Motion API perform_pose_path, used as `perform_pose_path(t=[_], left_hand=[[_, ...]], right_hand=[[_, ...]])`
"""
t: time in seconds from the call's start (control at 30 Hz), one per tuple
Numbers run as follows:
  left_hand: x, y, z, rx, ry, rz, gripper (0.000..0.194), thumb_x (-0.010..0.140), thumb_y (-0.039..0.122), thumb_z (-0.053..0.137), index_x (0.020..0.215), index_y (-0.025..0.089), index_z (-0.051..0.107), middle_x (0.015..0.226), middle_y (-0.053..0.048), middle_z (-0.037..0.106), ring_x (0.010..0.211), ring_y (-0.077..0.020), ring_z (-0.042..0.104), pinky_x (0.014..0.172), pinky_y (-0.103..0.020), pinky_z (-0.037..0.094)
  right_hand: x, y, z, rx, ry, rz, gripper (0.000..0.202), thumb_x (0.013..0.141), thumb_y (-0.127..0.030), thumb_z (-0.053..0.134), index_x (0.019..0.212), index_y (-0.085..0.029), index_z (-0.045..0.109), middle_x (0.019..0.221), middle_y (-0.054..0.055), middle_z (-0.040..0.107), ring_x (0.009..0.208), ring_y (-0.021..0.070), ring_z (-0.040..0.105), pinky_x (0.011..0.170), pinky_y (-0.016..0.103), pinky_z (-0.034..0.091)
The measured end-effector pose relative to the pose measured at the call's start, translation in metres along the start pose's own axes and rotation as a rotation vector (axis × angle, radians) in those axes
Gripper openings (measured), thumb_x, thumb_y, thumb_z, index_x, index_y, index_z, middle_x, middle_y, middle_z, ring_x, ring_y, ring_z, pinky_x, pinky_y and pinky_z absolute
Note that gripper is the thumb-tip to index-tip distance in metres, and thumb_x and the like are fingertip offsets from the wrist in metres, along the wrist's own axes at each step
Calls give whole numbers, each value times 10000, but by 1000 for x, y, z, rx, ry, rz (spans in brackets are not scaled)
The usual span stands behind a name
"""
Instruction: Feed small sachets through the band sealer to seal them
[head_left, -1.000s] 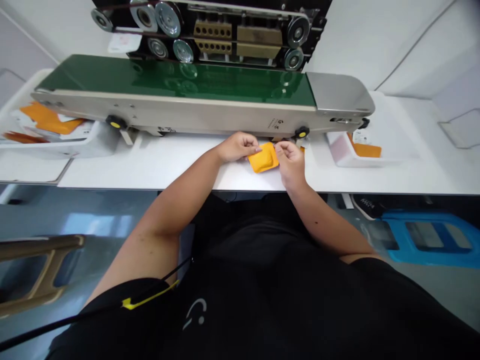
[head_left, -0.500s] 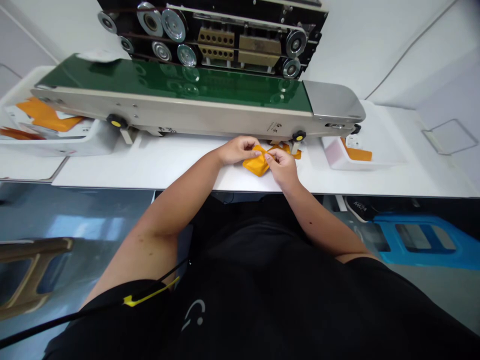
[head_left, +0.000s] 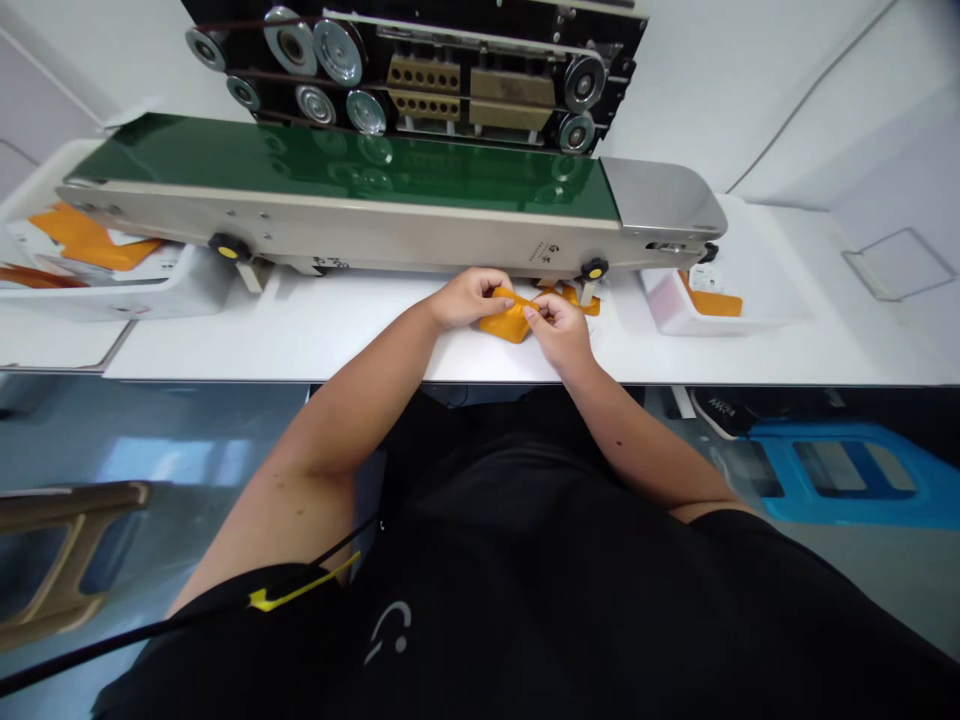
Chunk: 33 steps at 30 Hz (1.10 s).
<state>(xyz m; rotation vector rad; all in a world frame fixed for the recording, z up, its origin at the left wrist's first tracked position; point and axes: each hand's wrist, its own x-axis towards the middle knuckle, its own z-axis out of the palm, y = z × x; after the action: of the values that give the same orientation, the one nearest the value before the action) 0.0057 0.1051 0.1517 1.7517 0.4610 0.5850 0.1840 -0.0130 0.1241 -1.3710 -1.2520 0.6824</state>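
Observation:
An orange pouch is pinched at its upper edge between both hands, just above the white table. My left hand grips its left corner with thumb and fingers. On the other side, the thumb and fingertips of my right hand close on the right part of that edge. Whether anything is inside the pouch cannot be seen. More orange pieces lie on the table right behind my right hand, partly hidden by it.
A sealing machine with a green conveyor belt spans the table's back. To the left, a white bin holds orange pouches and printed papers. A smaller white tray with an orange pouch stands right. A blue stool is below the table.
The pouch has tilted, and its upper edge is now stretched straighter between my hands. Both hands keep their hold and have shifted only slightly.

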Motion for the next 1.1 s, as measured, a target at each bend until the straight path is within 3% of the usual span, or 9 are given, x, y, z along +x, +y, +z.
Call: perform_pose_path(t=[0.33, 0.63, 0.8, 0.93, 1.1], left_hand=[[5, -2, -5, 130, -23, 88, 426, 734, 509, 866, 740, 123, 686, 790, -27, 624, 703, -106, 563, 640, -232, 437], [-1, -4, -5, -32, -91, -67, 442, 720, 491, 907, 776, 124, 668, 698, -8, 617, 606, -91, 550, 567, -216, 428], [-2, -1, -3, -78, -69, -57, 456, 722, 498, 914, 767, 126, 654, 690, -6, 627, 606, -90, 562, 573, -215, 448], [-3, 2, 0, -94, -50, -37, 469, 719, 492, 917, 727, 129, 621, 663, 10, 584, 584, -75, 523, 542, -203, 408], [-2, 4, 1, -53, -119, -51, 435, 723, 484, 910, 803, 118, 688, 723, -18, 639, 633, -92, 561, 571, -207, 437]], right_hand=[[-1, 3, -6, -154, -72, -109, 220, 918, -406, 659, 807, -230, 589, 731, -22, 594, 665, 143, 510, 661, 310, 404], [-1, 4, -5, -110, -130, -94, 280, 935, -474, 631, 801, -235, 575, 727, -20, 576, 664, 148, 509, 662, 314, 397], [-3, 1, -5, -51, -127, -59, 292, 920, -503, 646, 823, -231, 603, 732, -19, 580, 652, 143, 517, 645, 303, 407], [-3, 1, -5, -58, -169, -82, 289, 900, -468, 669, 771, -231, 564, 675, -37, 510, 606, 126, 444, 594, 287, 358], [-5, -2, -6, -73, -191, -95, 275, 891, -389, 653, 698, -227, 542, 656, -32, 490, 613, 129, 443, 592, 292, 344]])
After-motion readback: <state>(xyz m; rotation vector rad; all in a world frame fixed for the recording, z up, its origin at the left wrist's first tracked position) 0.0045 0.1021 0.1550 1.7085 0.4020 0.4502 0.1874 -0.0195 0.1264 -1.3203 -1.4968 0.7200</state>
